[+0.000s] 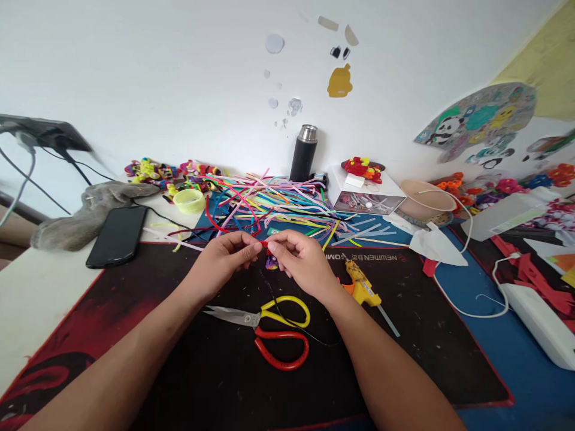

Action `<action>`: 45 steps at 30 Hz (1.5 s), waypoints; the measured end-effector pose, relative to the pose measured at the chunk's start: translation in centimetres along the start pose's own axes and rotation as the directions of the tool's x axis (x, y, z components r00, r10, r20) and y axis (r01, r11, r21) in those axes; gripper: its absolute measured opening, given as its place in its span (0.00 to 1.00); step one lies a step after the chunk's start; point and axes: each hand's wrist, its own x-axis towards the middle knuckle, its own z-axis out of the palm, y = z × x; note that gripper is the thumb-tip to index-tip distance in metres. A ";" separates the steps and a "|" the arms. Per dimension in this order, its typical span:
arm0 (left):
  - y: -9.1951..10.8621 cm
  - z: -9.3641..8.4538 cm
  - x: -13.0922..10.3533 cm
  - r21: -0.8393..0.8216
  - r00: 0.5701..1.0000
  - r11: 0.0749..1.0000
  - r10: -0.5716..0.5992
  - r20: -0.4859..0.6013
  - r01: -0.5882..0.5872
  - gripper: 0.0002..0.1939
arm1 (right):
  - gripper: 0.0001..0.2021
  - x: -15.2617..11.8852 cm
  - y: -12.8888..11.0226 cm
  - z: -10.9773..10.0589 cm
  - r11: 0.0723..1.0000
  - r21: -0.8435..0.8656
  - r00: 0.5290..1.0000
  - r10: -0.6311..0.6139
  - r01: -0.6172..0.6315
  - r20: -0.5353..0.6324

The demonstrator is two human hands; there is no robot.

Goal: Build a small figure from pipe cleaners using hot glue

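Tiny red piece is pinched btwn both hands rn, held over the far part of the black NEWMEN desk mat. Left hand and right hand are brought almost tip to tip, thumb + index closed on it in each, so most of it's covered. What can be seen is bright red and v. small; texture can't be made out. Just below, a purple bit w/ some red is seen by the right fingertips, can't be told if the two are joined. Red/yellow-handled scissors are laid nearer the camera, crossed by a thin black cord. Yellow glue gun is set beside the right forearm, multicolored pipe cleaners are heaped behind the hands.
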 end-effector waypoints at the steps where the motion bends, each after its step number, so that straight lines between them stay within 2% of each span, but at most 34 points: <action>1: 0.1 0.0 0.0 0.024 1.000 1.000 0.010 0.002 -0.010 0.20 | 0.11 0.0 -0.1 -0.1 1.000 0.005 1.000 0.014 -0.014 -0.001; 9: 0.2 0.0 -0.1 0.226 0.998 0.972 0.067 -0.003 -0.065 0.23 | 0.09 0.1 0.2 -0.4 0.989 -0.139 0.999 0.043 -0.040 0.022; 14: 0.3 0.1 -0.1 0.264 0.997 0.961 0.083 -0.008 -0.078 0.24 | 0.07 0.1 0.7 -0.4 0.962 -0.274 1.000 0.011 -0.009 0.004; 20: 0.2 0.0 0.2 0.204 0.994 0.978 0.067 -0.083 -0.049 0.28 | 0.08 0.5 0.8 -0.9 0.956 -0.293 0.999 -0.007 -0.007 -0.049; 22: 0.2 0.0 0.3 0.208 0.992 0.977 0.068 -0.104 -0.045 0.28 | 0.08 0.8 1.2 -1.3 0.931 -0.364 0.996 -0.023 -0.012 -0.090; 25: 0.0 0.0 0.5 0.219 0.992 0.975 0.069 -0.102 -0.046 0.27 | 0.08 1.1 1.9 -1.9 0.837 -0.547 0.989 -0.062 -0.021 -0.133; 31: -1.0 -0.1 1.0 0.258 0.991 0.964 0.092 -0.099 -0.064 0.25 | 0.08 1.6 2.3 -1.8 0.699 -0.714 0.995 -0.049 -0.028 -0.087; 45: -1.3 -0.3 0.9 0.269 0.989 0.961 0.102 -0.108 -0.070 0.21 | 0.09 2.1 2.1 -1.1 0.645 -0.762 0.998 0.027 -0.065 -0.062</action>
